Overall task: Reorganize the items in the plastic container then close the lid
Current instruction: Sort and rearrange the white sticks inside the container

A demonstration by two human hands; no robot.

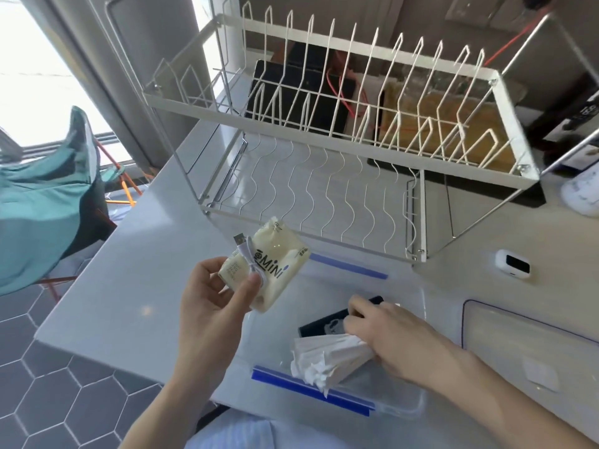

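The left hand [214,293] has its fingers [251,283] pinched on a cream tissue pack [275,267] and a coiled white cable [248,254], both lifted above the plastic container [418,406] on the tabletop [129,286]. The right hand [389,335], fingers curled, grips folded white napkins [327,358] inside the container, apparently touching a dark flat item [324,324]. Best to press the napkins flat to one side first, then lay the pack beside them. The lid [531,351] lies just right.

Left hand [210,294] gripping tissue pack [270,265] and cable [248,257]; right hand [385,332] on napkins [327,358] inside clear container [405,406].
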